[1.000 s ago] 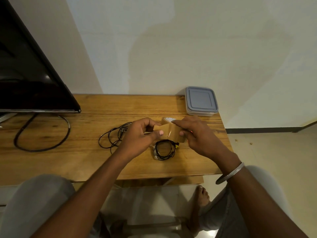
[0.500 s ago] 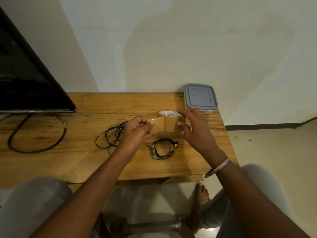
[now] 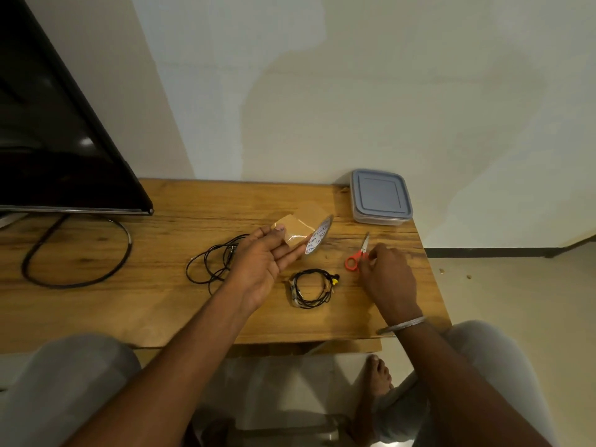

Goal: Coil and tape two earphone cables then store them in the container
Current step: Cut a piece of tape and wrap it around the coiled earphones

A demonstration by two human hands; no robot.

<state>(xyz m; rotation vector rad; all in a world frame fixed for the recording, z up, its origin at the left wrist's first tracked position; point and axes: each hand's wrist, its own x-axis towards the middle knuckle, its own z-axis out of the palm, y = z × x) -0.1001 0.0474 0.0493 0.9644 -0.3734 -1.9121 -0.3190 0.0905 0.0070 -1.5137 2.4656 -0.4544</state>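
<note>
Right hand [image 3: 387,275] has left the tape roll [image 3: 317,241] and dropped to the right side of the table [image 3: 161,301]. Its curled fingertips now meet the red handles of the scissors [image 3: 357,257]. I see the hand only from the back, so I cannot tell whether it grips them or merely touches. My left hand [image 3: 261,262] now carries the tape alone: thumb and forefinger pinch the free end of the tape strip [image 3: 295,232], and the other fingers lie straight beneath the tilted roll, off the wood.

I judge I am at the cutting step, with a length drawn off and waiting for the blades. One coiled earphone [image 3: 311,287] lies on the table between my hands. A pale patch on its left edge may be tape — I cannot be sure. The loose earphone [image 3: 211,264] sprawls uncoiled behind my left wrist. The container [image 3: 380,196] sits at the far right corner with its lid on and nothing stored in it yet.

Next I need a firm hold through the scissor loops, then the blades brought across the strip near the roll while my left hand keeps it taut — slack tape would fold onto itself.
</note>
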